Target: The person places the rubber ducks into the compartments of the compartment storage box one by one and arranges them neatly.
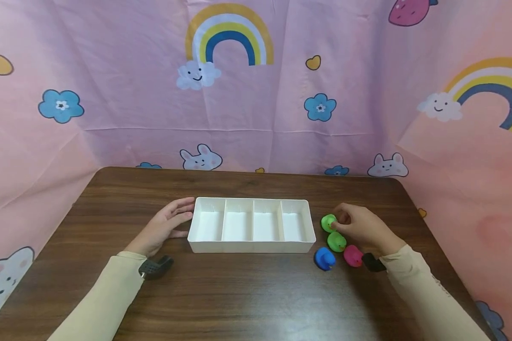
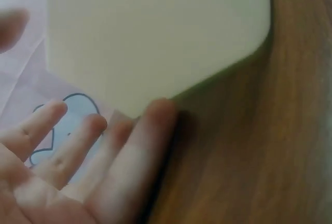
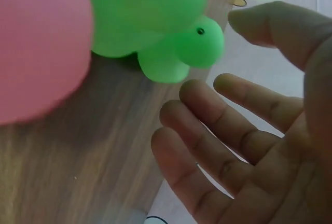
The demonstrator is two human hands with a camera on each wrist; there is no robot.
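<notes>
A white tray [image 1: 252, 247] with several compartments lies on the brown table. My left hand [image 1: 164, 227] is at its left end, with spread fingers; in the left wrist view, fingertips [image 2: 162, 107] meet the tray's lower edge. Right of the tray are rubber ducks: two green, one blue [image 1: 324, 258] and one pink [image 1: 353, 255]. My right hand [image 1: 364, 227] is beside the farther green duck [image 1: 328, 222], thumb and fingers spread around a gap in the right wrist view. The nearer green duck [image 1: 336, 241] sits just in front of it.
Behind the table [image 1: 222, 293] hangs a pink cloth [image 1: 247, 109] printed with rainbows, flowers and rabbits. A dark wrist strap [image 1: 155, 267] circles my left wrist, and another dark piece [image 1: 373, 262] is at the right one.
</notes>
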